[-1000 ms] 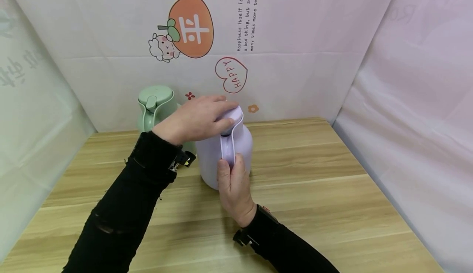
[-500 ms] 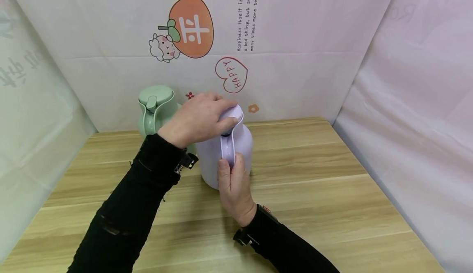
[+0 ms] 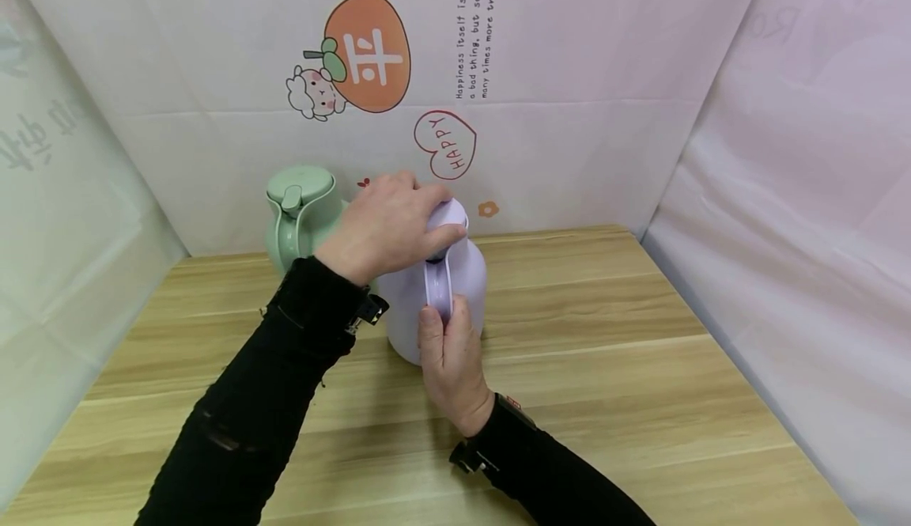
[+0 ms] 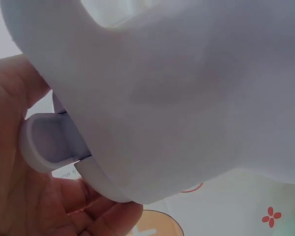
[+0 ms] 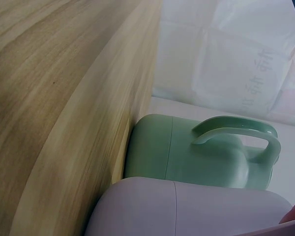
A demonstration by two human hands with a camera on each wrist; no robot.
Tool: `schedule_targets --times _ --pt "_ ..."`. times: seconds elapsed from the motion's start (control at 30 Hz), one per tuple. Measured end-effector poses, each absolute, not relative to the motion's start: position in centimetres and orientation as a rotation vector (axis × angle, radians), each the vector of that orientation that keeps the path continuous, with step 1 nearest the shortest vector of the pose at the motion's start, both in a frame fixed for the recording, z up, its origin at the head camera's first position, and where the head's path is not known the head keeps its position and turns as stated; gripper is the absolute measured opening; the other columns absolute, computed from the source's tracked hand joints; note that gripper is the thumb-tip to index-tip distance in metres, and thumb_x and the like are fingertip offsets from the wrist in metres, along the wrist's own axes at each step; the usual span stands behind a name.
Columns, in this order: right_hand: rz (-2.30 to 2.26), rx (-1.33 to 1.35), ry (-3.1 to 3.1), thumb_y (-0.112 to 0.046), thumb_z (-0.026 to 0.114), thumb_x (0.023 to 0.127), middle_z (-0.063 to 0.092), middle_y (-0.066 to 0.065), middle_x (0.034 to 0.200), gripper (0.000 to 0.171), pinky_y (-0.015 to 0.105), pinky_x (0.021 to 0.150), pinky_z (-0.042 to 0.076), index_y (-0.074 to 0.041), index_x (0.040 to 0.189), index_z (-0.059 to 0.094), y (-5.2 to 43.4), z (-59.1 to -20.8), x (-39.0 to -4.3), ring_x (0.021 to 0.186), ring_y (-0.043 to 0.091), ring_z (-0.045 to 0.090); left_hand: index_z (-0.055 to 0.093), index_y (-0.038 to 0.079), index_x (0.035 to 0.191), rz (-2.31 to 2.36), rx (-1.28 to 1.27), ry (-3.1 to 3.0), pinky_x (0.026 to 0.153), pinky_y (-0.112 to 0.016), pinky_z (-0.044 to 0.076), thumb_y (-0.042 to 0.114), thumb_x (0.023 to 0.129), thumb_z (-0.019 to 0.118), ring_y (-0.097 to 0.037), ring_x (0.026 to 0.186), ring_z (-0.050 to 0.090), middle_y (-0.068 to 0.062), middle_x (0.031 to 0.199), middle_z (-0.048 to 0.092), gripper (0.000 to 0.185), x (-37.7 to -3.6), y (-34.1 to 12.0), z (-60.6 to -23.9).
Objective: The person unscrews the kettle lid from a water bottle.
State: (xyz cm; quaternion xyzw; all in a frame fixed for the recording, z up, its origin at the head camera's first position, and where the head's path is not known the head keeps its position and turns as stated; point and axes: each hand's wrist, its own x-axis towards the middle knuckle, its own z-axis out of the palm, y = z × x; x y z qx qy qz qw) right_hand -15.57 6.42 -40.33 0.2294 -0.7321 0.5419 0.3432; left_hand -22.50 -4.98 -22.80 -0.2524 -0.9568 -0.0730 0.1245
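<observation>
Nearest the camera, the right hand (image 3: 450,372) is seen closed round the handle (image 3: 438,285) of the lilac jug (image 3: 455,289), the thumb laid up the handle's left side and the fingers wrapped behind it; a black sleeve (image 3: 548,471) covers the forearm, with a dark strap at the wrist. The jug is stood upright on the wooden table (image 3: 605,352), about the middle of the board; from the right wrist view only its rounded shoulder (image 5: 187,209) is shown, low in the frame. Above, the jug's lid (image 3: 450,213) is covered by the left hand (image 3: 387,225); the fingers are curled over the top and down its far edge, the thumb pressed at the near rim, so the lid is gripped. In the left wrist view the palm (image 4: 19,172) and fingers are seen cupped under the pale lid (image 4: 177,98). Just behind and to the left, a green jug (image 3: 299,213) is stood upright, its lid on; whether the two jugs touch cannot be told. Farthest back, the printed backdrop (image 3: 569,75) is hung.
</observation>
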Motion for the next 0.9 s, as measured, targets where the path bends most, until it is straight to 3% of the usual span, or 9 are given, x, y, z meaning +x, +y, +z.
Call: schedule_targets --times 0.47,0.9 --pt "1.379 0.556 -1.910 -0.022 0.047 0.111 0.057 0.002 0.074 0.020 0.024 0.059 0.046 -0.002 0.108 0.049 6.5 -40.3 -15.6 0.064 0.011 0.055 0.063 0.020 0.130 -0.105 -0.579 -2.868 0.086 -0.045 0.048 0.066 0.095 0.058 -0.030 0.100 0.057 -0.012 0.107 0.062 0.057 -22.1 -3.5 -22.1" --pt "1.378 0.559 -1.922 -0.018 0.048 0.110 0.056 0.001 0.073 0.015 0.023 0.056 0.043 -0.003 0.106 0.048 6.4 -40.3 -15.5 0.062 0.010 0.052 0.064 0.019 0.121 -0.121 -0.449 -2.863 0.074 -0.048 0.052 0.068 0.094 0.058 -0.035 0.098 0.059 -0.014 0.101 0.060 0.056 -21.8 -2.9 -22.2"
